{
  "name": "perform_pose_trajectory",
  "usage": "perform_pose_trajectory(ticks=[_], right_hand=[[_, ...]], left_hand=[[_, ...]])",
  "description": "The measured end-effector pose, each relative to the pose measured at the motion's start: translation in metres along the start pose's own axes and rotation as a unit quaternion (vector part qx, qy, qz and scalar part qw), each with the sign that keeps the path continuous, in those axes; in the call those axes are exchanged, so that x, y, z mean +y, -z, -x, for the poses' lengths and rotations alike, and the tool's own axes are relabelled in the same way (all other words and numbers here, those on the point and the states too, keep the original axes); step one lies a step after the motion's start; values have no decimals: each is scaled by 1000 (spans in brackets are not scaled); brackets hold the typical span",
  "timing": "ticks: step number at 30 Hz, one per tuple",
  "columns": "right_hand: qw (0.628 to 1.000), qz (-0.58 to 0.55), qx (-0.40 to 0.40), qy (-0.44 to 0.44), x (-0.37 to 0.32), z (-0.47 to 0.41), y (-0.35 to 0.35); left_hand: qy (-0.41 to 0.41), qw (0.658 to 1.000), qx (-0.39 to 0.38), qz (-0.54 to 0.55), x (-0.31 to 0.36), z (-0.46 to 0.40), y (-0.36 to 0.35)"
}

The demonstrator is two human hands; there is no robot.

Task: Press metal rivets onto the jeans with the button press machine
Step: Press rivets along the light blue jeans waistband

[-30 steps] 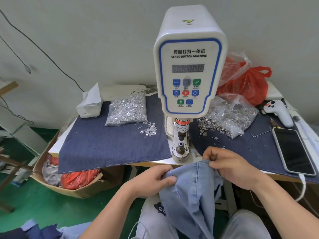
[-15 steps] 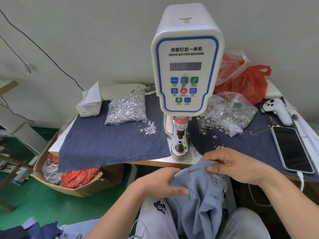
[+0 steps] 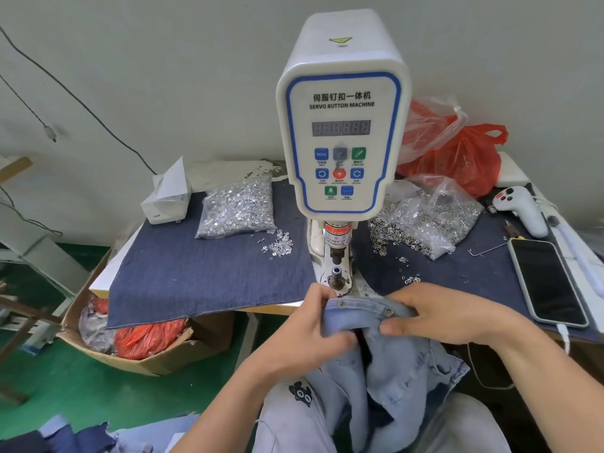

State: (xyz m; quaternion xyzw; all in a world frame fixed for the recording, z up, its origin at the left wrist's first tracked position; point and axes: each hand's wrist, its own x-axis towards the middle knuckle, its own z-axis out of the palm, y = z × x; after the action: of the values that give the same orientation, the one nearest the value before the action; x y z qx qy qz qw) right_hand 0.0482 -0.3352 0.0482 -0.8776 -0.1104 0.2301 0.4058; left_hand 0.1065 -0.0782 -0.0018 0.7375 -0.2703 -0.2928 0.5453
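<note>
Left hand (image 3: 315,335): grips jeans (image 3: 353,317) hem, lower centre.
Right hand (image 3: 434,317): pinches same hem.
Press (image 3: 341,125): just above hands.

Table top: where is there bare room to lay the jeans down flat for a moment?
The roomiest patch is the dark denim cloth left of the button machine, in front of the left rivet bag. Right of the machine is crowded: spilled rivets, the right rivet bag, the phone.
</note>
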Motion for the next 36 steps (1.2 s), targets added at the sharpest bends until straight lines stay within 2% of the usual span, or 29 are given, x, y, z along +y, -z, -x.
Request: perform_pose_trajectory(ticks=[2,4,9,12,14,17,19,21,24,29,33,34,36], right_hand=[[996,-67,52,17,-1,4,4],[991,-109,73,35,-2,5,3],[966,-250,43,59,3,4,0],[941,-330,49,53,4,2,-3],[951,-288,109,35,7,0,-2],[985,-66,152,42,9,-4,0],[984,20,164,63,7,-11,-5],[974,42,208,80,8,-18,-15],[943,93,293,124,10,-26,-26],[906,149,334,211,16,-32,-42],[846,216,411,263,12,-37,-51],[839,226,412,274,10,-38,-52],[853,189,404,272,7,-36,-51]], left_hand=[[-2,999,7,40,3,4,12],[-7,999,-4,-33,4,5,18],[14,992,-2,-129,5,-2,15],[-36,982,9,-187,5,0,14],[-50,990,17,-131,3,3,13],[-26,999,43,-12,1,7,13],[-17,997,59,48,1,7,14],[-25,995,56,81,4,6,15],[-52,995,80,18,5,5,17],[-67,986,147,28,-2,7,20],[-82,987,139,10,-4,6,16],[-86,987,136,4,-4,5,15],[-85,987,129,-35,-7,4,17]])
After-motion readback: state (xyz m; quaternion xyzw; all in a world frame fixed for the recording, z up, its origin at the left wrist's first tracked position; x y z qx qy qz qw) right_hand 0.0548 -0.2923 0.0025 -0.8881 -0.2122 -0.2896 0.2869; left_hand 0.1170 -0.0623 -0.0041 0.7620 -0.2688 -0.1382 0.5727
